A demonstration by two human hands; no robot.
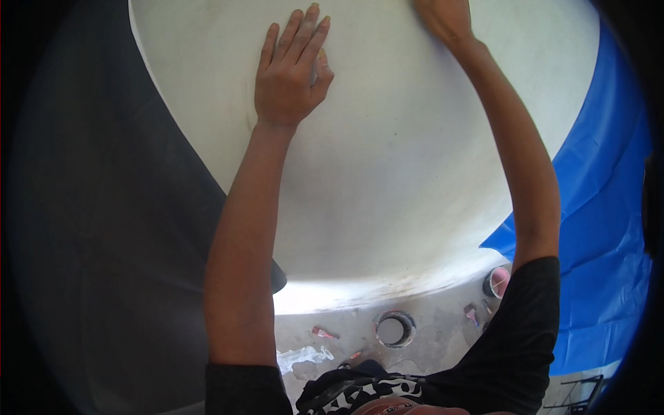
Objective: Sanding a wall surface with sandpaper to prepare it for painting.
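Observation:
A wide off-white wall (387, 159) fills the middle of the view. My left hand (290, 72) lies flat against it, palm on the surface, fingers stretched up and slightly apart, holding nothing. My right hand (446, 19) reaches higher on the same wall at the top edge of the picture; only its lower part shows, and its fingers are cut off by the frame. Both forearms rise from the lower edge, with black sleeves at the shoulders.
A dark grey wall (104, 207) adjoins on the left. A blue plastic sheet (602, 207) hangs on the right. On the concrete floor below lie a round tape roll (395, 329), a small pink-tinted bucket (496, 281), and small brushes (324, 333).

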